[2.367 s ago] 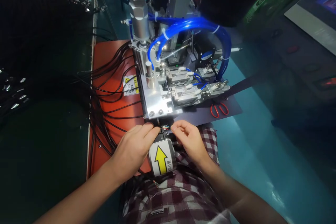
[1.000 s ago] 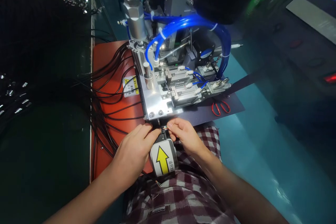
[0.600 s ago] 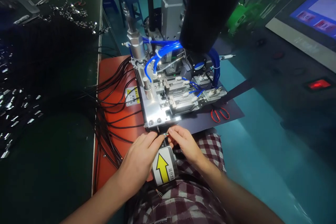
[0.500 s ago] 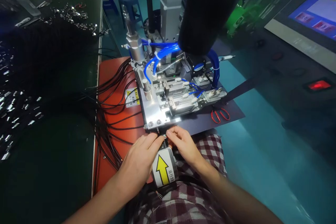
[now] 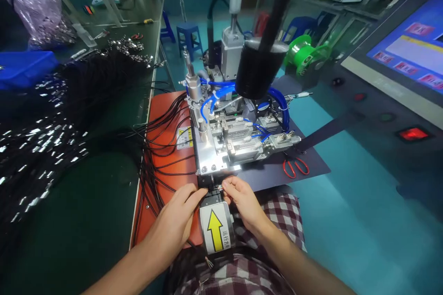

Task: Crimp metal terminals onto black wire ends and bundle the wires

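Observation:
A metal machine (image 5: 207, 154) with blue tubes stands on an orange and dark base. At its near end is a black fixture (image 5: 212, 197), just above a white label with a yellow arrow (image 5: 215, 228). My left hand (image 5: 178, 214) is at the fixture's left side, fingers together; what they hold, if anything, is hidden. My right hand (image 5: 244, 200) pinches a small metal-ended piece (image 5: 219, 187) over the fixture's right side. Black cables (image 5: 148, 170) run across the orange base plate (image 5: 166, 110) on the left.
Red-handled scissors (image 5: 296, 167) lie right of the machine. A dark table (image 5: 86, 239) with heaped cables and a blue bin (image 5: 27, 67) is at the left. A black cylinder (image 5: 258, 67) hangs over the machine. A screen panel (image 5: 408, 55) stands at the right.
The view has tilted up, showing more of the room. My hands have drawn slightly apart at the fixture, and the small piece at my right fingertips shows more clearly.

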The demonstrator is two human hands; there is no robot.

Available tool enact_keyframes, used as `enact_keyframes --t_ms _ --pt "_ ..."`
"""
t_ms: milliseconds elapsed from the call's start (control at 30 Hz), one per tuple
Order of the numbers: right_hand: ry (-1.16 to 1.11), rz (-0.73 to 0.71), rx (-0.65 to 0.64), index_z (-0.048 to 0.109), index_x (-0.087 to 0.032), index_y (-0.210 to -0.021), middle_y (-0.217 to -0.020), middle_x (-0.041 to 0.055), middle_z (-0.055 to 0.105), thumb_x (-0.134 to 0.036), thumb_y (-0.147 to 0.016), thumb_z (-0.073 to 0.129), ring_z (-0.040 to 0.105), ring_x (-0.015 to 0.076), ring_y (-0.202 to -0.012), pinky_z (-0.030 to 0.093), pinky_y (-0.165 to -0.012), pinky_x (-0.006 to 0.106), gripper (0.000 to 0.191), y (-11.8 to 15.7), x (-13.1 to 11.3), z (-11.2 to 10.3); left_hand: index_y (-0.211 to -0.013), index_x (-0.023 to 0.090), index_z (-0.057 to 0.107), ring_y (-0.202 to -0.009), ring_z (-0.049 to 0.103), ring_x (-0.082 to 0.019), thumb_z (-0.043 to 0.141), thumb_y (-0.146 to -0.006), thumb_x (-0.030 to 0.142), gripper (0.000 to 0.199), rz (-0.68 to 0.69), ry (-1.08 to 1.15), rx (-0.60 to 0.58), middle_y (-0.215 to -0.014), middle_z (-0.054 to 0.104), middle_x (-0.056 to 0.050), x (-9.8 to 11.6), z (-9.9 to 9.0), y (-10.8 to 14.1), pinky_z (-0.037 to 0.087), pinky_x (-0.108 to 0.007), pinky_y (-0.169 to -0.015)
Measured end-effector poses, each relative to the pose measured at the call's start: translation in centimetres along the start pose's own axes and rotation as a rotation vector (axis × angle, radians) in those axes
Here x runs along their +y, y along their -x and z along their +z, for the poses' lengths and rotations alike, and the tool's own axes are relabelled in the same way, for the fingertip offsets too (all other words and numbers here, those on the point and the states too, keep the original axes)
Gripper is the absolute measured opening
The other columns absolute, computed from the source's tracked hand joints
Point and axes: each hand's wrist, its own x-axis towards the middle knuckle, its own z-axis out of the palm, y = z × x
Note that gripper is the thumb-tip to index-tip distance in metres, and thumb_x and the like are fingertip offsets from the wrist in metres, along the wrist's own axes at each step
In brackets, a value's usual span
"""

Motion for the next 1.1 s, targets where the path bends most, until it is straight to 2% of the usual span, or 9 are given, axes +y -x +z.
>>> enact_keyframes --t_ms 200,333,433,600,733,833,900,1000,1100 --pt "0.058 -0.030 0.016 0.050 -0.019 -0.071 -0.053 -0.0060 0.047 -0.051 -0.076 0.061 0.040 0.0098 -0.049 0.032 -0.053 0.025 0.035 0.1 0.0 -0.1 -0.133 0.023 0.045 -0.115 0.051 -0.025 0.037 -0.083 0.006 0.053 -0.047 -0.267 0.085 -0.127 0.054 -0.010 -1.8 1.6 4.1 0.049 -0.040 -0.093" --pt "0.022 -0.013 0.031 0.051 -0.018 -0.068 -0.057 -0.0045 0.048 -0.055 -0.074 0.062 0.042 0.0094 -0.049 0.033 -0.052 0.025 0.039 0.0 0.0 -0.1 -0.136 0.021 0.041 -0.116 0.051 -0.027 0.038 -0.079 0.003 0.060 -0.052 -0.363 0.090 -0.129 0.054 -0.011 -1.7 2.7 4.5 0.049 -0.041 -0.090" --pt "-0.034 0.007 0.074 0.056 -0.016 -0.074 -0.062 -0.0029 0.051 -0.058 -0.075 0.059 0.045 0.0094 -0.050 0.035 -0.052 0.024 0.042 0.2 0.0 -0.5 -0.138 0.022 0.039 -0.117 0.050 -0.025 0.037 -0.079 0.002 0.063 -0.049 -0.371 0.093 -0.130 0.054 -0.010 -1.8 3.0 4.6 0.048 -0.039 -0.092" --pt "-0.024 0.001 0.151 0.059 -0.016 -0.076 -0.062 -0.0029 0.049 -0.050 -0.076 0.063 0.044 0.0096 -0.051 0.033 -0.051 0.024 0.034 1.0 0.3 -2.1 -0.137 0.024 0.040 -0.119 0.048 -0.024 0.036 -0.080 0.003 0.061 -0.072 -0.361 0.105 -0.130 0.053 -0.008 -1.9 3.0 4.9 0.047 -0.037 -0.093" --pt "-0.018 -0.001 0.186 0.058 -0.017 -0.074 -0.063 -0.0020 0.048 -0.047 -0.077 0.063 0.042 0.0106 -0.053 0.032 -0.051 0.025 0.031 1.6 0.2 -2.7 -0.130 0.020 0.048 -0.115 0.050 -0.024 0.035 -0.085 0.008 0.048 -0.118 -0.299 0.069 -0.125 0.054 -0.010 -1.3 1.4 3.2 0.050 -0.036 -0.089" --pt "-0.010 -0.009 0.203 0.057 -0.017 -0.074 -0.064 -0.0016 0.048 -0.045 -0.077 0.064 0.041 0.0103 -0.053 0.030 -0.050 0.025 0.029 1.8 -0.2 -2.6 -0.127 0.014 0.050 -0.116 0.048 -0.026 0.034 -0.091 0.017 0.040 -0.172 -0.198 -0.016 -0.125 0.052 -0.013 -1.3 -0.8 0.6 0.047 -0.042 -0.092" --pt "-0.015 -0.010 0.202 0.058 -0.017 -0.074 -0.064 -0.0016 0.048 -0.044 -0.075 0.065 0.041 0.0099 -0.053 0.031 -0.050 0.024 0.029 2.0 -0.5 -2.5 -0.125 0.015 0.051 -0.117 0.047 -0.025 0.032 -0.094 0.023 0.038 -0.203 -0.078 -0.038 -0.125 0.052 -0.012 -1.7 -2.4 -0.8 0.045 -0.042 -0.095" --pt "-0.031 -0.012 0.206 0.058 -0.017 -0.074 -0.063 -0.0023 0.047 -0.046 -0.074 0.066 0.041 0.0096 -0.054 0.033 -0.051 0.024 0.030 2.4 -1.0 -2.8 -0.114 0.019 0.056 -0.107 0.053 -0.017 0.030 -0.095 0.021 0.032 -0.136 0.145 -0.068 -0.113 0.058 -0.007 -2.8 -4.5 -1.0 0.044 -0.033 -0.093" --pt "-0.025 -0.006 0.228 0.057 -0.017 -0.073 -0.064 -0.0031 0.046 -0.046 -0.075 0.066 0.041 0.0092 -0.055 0.034 -0.054 0.023 0.031 3.0 -1.3 -3.4 -0.101 0.022 0.060 -0.101 0.053 -0.016 0.033 -0.092 0.011 0.030 -0.001 0.107 -0.198 -0.106 0.060 -0.003 -4.0 -5.8 0.3 0.041 -0.031 -0.092"
